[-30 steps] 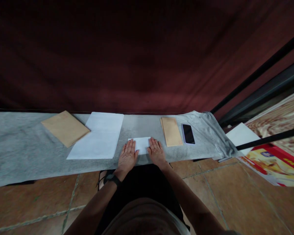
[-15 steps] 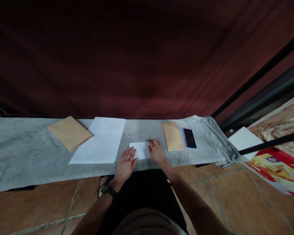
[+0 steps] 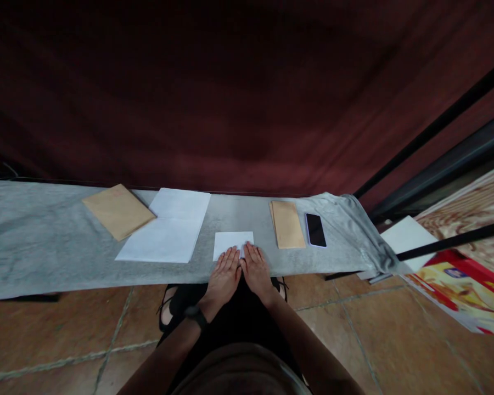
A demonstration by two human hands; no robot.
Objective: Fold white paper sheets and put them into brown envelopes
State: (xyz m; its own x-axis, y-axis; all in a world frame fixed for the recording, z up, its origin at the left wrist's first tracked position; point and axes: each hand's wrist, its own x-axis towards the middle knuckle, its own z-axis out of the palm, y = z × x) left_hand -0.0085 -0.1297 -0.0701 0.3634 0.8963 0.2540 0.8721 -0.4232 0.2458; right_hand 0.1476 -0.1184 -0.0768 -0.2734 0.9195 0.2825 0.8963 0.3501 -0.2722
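Note:
A small white sheet of folded-looking paper lies near the front edge of the grey cloth. My left hand rests flat on its lower edge, fingers stretched forward. Beside it, my right hand lies flat on the lower right corner, the two hands almost touching. Neither hand grips anything. To the left are large white sheets, and a brown envelope overlaps their left side. Brown envelopes lie to the right of my hands.
A phone lies right of the brown envelopes on the grey cloth. Black bars cross the right side. A red and yellow box and a white board stand beyond the table's right end. A dark red curtain hangs behind.
Both hands have come closer together and nearer to me, onto the paper's lower edge. My right hand has left the paper's right end. The view has shifted slightly.

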